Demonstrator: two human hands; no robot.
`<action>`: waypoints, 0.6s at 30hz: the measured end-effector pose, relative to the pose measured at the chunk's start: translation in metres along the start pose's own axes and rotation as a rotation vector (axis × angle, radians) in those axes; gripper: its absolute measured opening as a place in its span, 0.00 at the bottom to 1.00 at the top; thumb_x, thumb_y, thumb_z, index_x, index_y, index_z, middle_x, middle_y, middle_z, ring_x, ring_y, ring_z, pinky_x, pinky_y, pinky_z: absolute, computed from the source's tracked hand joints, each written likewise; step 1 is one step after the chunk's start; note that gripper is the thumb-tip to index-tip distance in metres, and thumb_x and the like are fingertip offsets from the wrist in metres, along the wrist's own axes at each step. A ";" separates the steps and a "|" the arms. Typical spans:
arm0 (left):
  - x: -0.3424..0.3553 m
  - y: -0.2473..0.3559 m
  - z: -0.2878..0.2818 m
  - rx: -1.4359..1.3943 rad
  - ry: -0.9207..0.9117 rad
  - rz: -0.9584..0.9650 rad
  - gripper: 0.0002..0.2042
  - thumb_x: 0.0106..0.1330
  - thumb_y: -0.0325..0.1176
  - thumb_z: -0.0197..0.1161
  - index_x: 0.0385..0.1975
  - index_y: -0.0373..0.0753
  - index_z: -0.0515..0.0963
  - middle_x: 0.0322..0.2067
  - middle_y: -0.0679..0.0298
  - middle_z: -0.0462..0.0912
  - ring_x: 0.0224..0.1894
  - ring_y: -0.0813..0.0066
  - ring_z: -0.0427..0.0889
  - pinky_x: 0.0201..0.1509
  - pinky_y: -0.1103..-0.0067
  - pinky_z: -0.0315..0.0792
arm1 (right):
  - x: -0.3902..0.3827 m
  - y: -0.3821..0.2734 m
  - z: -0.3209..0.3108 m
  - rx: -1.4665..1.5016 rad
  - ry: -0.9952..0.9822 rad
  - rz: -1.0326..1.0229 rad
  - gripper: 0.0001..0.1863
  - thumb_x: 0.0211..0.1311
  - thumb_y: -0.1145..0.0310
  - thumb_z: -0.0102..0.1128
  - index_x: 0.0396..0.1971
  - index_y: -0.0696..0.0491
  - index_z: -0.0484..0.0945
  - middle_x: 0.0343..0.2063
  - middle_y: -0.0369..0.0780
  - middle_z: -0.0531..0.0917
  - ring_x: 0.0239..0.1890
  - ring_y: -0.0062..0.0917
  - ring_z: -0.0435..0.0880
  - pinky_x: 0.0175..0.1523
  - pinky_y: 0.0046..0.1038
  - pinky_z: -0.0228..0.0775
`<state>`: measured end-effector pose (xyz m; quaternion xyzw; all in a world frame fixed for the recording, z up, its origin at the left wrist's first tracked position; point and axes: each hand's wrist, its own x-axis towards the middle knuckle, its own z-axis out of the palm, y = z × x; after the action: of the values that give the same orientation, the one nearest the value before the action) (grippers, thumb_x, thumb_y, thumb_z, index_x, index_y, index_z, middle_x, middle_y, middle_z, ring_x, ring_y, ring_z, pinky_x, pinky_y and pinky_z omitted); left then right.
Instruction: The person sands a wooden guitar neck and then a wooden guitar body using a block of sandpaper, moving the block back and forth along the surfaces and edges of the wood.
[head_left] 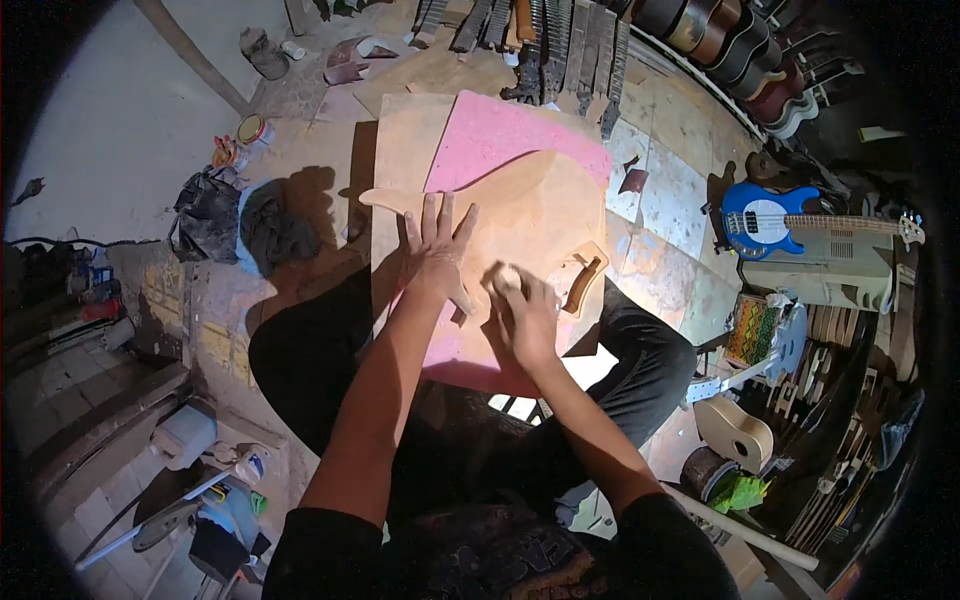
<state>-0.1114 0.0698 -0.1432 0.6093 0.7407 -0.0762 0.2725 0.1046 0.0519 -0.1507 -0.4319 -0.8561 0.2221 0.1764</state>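
A bare, pale wooden guitar body (530, 215) lies flat before me, its long horn pointing left and a curved cut-out near its right edge. My left hand (437, 248) rests flat on it with fingers spread, near the horn. Lower down on the wood, my right hand (528, 315) is closed round a small pale piece (508, 277) pressed to the surface; most of that piece is hidden by the fingers. Under the body are a pink sheet (510, 130) and a light wooden board (402, 135).
Several guitar necks (560, 50) lie at the far side. A blue bass guitar (765, 222) stands at the right, above a small unfinished guitar (735, 433). Dark cloth (275, 228) and an open can (254, 130) sit to the left. My legs flank the board.
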 end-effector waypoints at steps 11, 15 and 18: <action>-0.002 0.003 -0.001 0.000 0.003 0.000 0.89 0.11 0.54 0.93 0.86 0.58 0.40 0.85 0.46 0.34 0.85 0.38 0.29 0.83 0.38 0.32 | 0.002 -0.002 0.002 -0.045 0.034 -0.012 0.22 0.64 0.70 0.72 0.59 0.42 0.85 0.62 0.48 0.81 0.58 0.48 0.79 0.62 0.49 0.70; -0.002 0.004 0.001 -0.024 0.018 0.022 0.90 0.10 0.55 0.93 0.86 0.58 0.39 0.85 0.46 0.34 0.85 0.39 0.29 0.83 0.38 0.31 | 0.060 -0.012 0.007 -0.045 0.101 0.029 0.16 0.68 0.66 0.69 0.55 0.46 0.85 0.61 0.49 0.81 0.58 0.50 0.79 0.62 0.48 0.71; -0.002 0.002 0.001 -0.015 0.001 0.009 0.90 0.11 0.56 0.93 0.86 0.58 0.39 0.85 0.46 0.34 0.86 0.39 0.29 0.83 0.38 0.32 | 0.021 -0.001 0.009 -0.016 0.075 -0.004 0.16 0.68 0.66 0.69 0.55 0.46 0.86 0.61 0.49 0.81 0.58 0.49 0.79 0.61 0.47 0.72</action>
<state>-0.1090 0.0683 -0.1424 0.6105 0.7388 -0.0690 0.2769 0.0874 0.0667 -0.1549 -0.4397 -0.8515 0.1984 0.2055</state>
